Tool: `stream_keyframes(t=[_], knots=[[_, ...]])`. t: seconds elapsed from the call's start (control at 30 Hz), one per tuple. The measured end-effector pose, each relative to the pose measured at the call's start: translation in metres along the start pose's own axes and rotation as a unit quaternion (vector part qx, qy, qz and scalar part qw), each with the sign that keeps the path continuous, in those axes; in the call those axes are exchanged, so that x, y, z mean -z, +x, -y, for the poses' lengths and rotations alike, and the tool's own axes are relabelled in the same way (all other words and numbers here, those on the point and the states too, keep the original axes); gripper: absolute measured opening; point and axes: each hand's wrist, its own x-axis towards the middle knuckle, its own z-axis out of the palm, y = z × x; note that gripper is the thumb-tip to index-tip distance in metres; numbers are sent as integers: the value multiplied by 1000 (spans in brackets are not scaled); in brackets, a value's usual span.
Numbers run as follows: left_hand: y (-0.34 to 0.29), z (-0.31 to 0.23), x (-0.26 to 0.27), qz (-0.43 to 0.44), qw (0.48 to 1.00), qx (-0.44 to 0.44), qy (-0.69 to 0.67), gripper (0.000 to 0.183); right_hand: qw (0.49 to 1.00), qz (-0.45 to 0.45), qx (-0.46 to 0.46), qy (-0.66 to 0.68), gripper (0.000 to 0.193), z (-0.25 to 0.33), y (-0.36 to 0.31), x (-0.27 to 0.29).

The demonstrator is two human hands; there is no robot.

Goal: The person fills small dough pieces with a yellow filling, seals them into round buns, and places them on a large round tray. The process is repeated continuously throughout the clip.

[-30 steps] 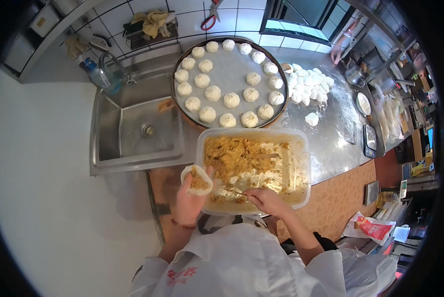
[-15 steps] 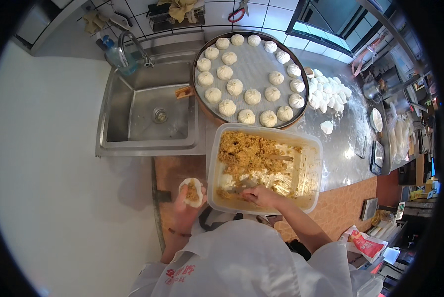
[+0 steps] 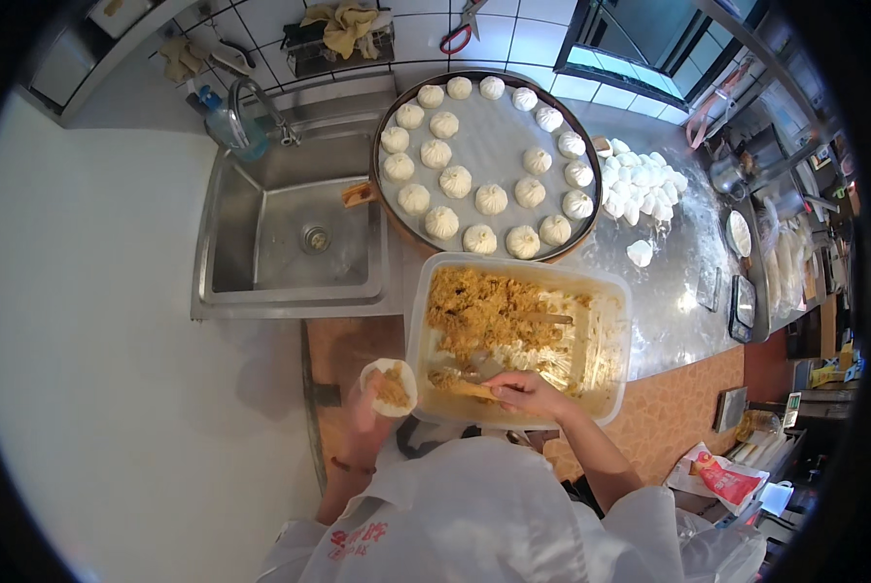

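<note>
My left hand (image 3: 361, 428) holds a round white dough wrapper (image 3: 398, 409) on its fingers, beside the tub's left wall. A smear of brown filling (image 3: 393, 387) lies on the wrapper. Inside the near part of the translucent plastic tub (image 3: 622, 355), my right hand (image 3: 531, 394) grips the handle of a light wooden spatula (image 3: 472, 390). Its far end carries or touches some filling at the tub's near left. Chunky orange-brown filling (image 3: 474, 309) is heaped in the far left half, and a second wooden stick (image 3: 544, 318) lies in it.
Beyond the tub stands a round steamer tray (image 3: 489, 141) bearing several pleated buns. Floured dough pieces (image 3: 640, 185) are piled on the steel counter (image 3: 683, 277) at right. A steel sink (image 3: 290, 223) with a faucet (image 3: 261, 97) sits at left; a wooden handle (image 3: 360, 193) juts toward it.
The wrapper in my left hand has shifted right and now faces up more fully. My right hand has moved slightly right, and more of the spatula shows. The whole view has shifted a little.
</note>
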Motion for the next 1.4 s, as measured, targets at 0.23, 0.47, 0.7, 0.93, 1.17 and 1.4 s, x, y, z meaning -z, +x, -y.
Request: stream_keyframes(t=[0.23, 0.47, 0.7, 0.93, 1.17, 1.4], knots=[[15, 18, -34, 101, 906, -86, 402, 41, 946, -175, 207, -178, 28, 66, -59, -23], [38, 38, -95, 154, 970, 136, -128, 48, 744, -351, 238, -517, 49, 52, -61, -56], [56, 56, -84, 131, 986, 94, -34, 39, 770, -379, 207, -469, 38, 41, -69, -68], [54, 65, -77, 113, 983, 107, -100, 33, 863, -368, 173, -299, 32, 67, -105, -61], [53, 62, -80, 152, 987, 8, 49, 30, 833, -409, 203, -311, 30, 68, -85, -72], [68, 80, -63, 133, 990, -32, 43, 38, 820, -380, 190, -383, 37, 57, -72, -70]])
